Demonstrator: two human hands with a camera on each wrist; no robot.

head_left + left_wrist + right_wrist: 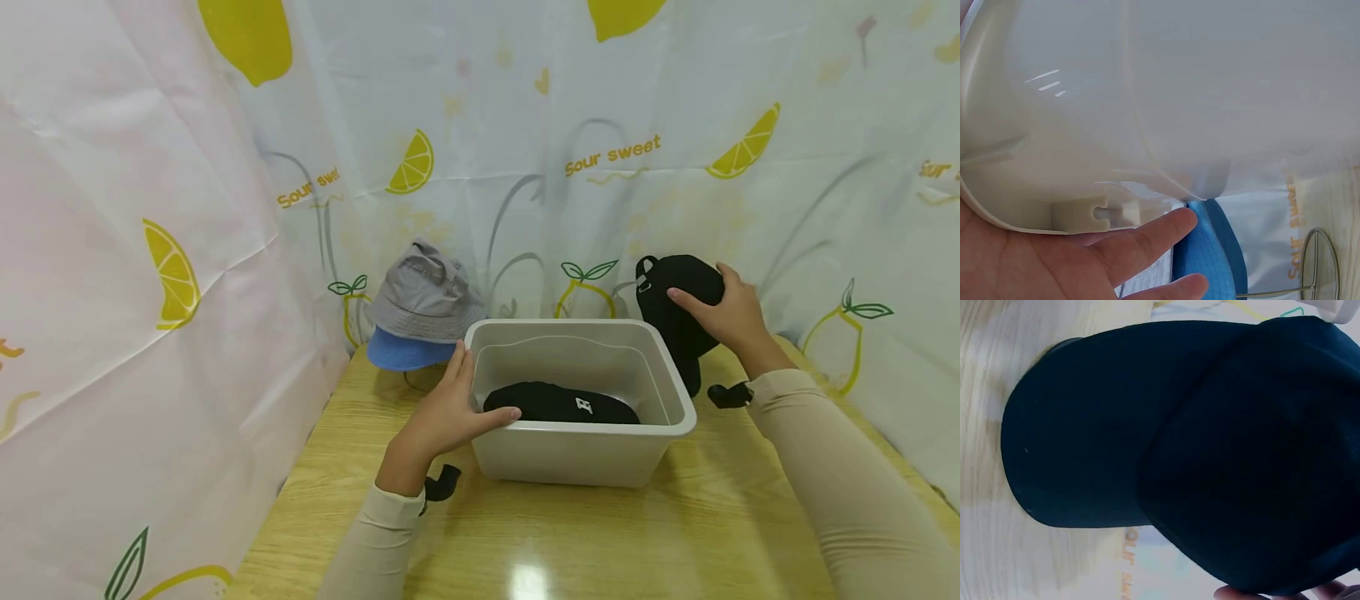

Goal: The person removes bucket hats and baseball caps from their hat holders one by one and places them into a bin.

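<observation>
A right hand (731, 315) grips a black cloth cap (666, 315) by its domed crown (1260, 456), curved brim (1079, 437) below; the left hand (444, 412), fingers extended, touches an off-white plastic bin (570, 458).

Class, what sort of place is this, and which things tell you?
Probably a small staged work corner: lemon-printed sheets hang behind and beside a wood-grain table, which bears a pale bin.

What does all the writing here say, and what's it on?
"Sour sweet": orange print on the cloth, more than once.
"Sour s": same cloth, cut off at the head view's right edge.
White mark on the black cap in the bin: too small to read surely.
</observation>
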